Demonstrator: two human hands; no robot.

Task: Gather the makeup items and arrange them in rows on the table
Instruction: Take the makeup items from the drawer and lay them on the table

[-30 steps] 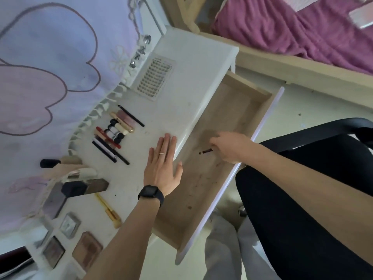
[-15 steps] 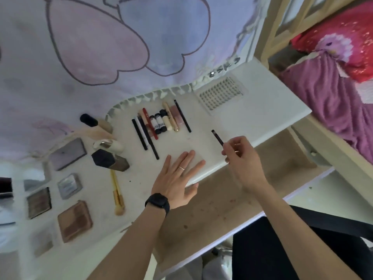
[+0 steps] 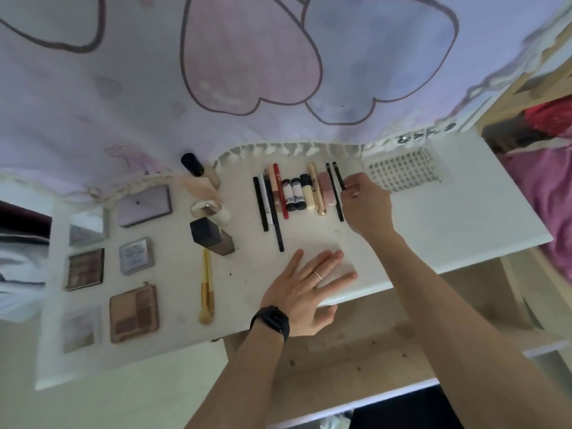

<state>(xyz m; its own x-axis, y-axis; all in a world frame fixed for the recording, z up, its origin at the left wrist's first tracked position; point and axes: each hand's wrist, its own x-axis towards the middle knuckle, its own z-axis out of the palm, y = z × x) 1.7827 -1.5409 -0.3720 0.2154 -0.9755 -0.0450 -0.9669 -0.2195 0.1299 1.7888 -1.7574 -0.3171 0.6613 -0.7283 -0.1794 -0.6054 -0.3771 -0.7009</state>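
Setting down a short black pencil (image 3: 339,176) at the right end of the row of slim makeup items, the right hand (image 3: 365,209) is shown at the far side of the counter (image 3: 448,218). 1 second earlier the same pencil was being lifted out of the open drawer (image 3: 356,360); half a second earlier it was carried above the counter edge. It is now laid just beside a longer black pencil (image 3: 335,193) and parallel to it, with its lower end pinched between the right thumb and fingers (image 3: 351,188), so it is judged not yet released. The left hand (image 3: 305,292) is pressed flat on the counter, fingers spread and grasping nothing. To the left, the palettes (image 3: 134,314) and the gold-handled brush (image 3: 206,289) are seen laid out in their own rows. The visible part of the drawer appears emptied, so the gathering is judged nearly complete.
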